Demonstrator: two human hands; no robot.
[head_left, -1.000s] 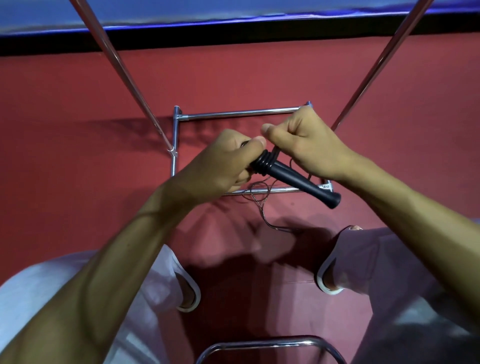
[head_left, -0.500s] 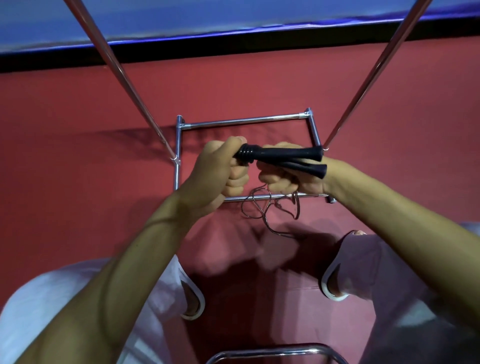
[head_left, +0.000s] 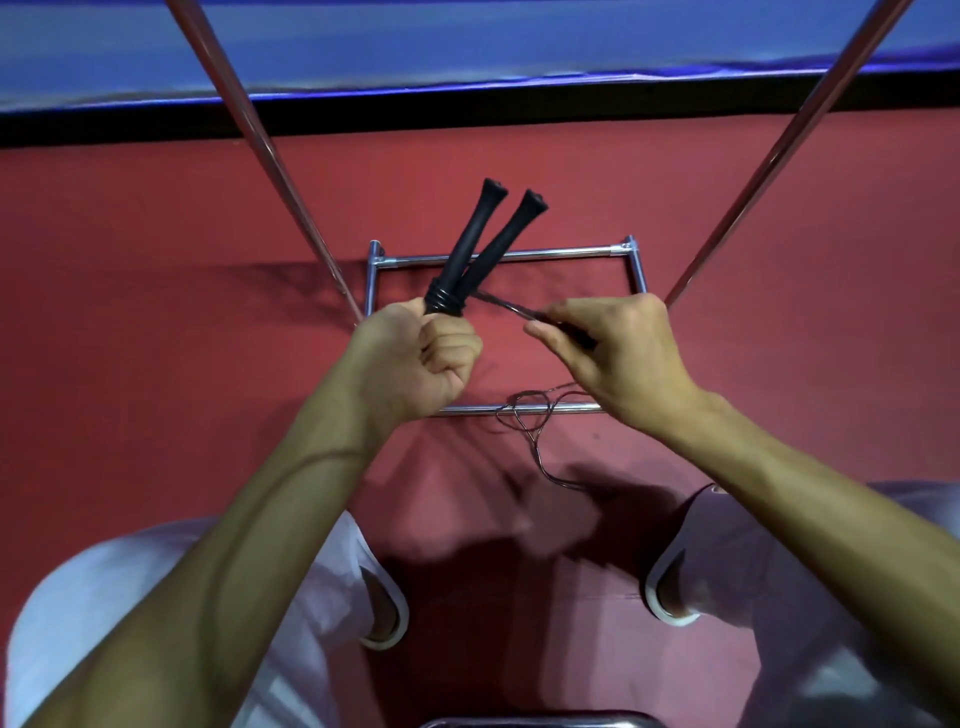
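Two black skipping-rope handles (head_left: 480, 244) stand side by side, pointing up and away, with several turns of thin rope wound round their lower ends. My left hand (head_left: 415, 358) grips those lower ends in a fist. My right hand (head_left: 618, 348) pinches the thin dark rope (head_left: 511, 310) a short way to the right of the handles, drawn taut between the hands. The rest of the rope (head_left: 530, 421) hangs below in loose loops over the red floor.
A chrome tube frame (head_left: 519, 254) lies on the red floor (head_left: 156, 312) under my hands, with two slanted chrome legs (head_left: 270, 150) rising to a blue tabletop (head_left: 467, 41). My knees in light trousers (head_left: 104, 597) are at both lower corners. A chrome chair rail (head_left: 535, 719) is at the bottom.
The handles swung from lying sideways to pointing up in my left hand. My right hand left the handles and moved right, pulling a length of rope taut.
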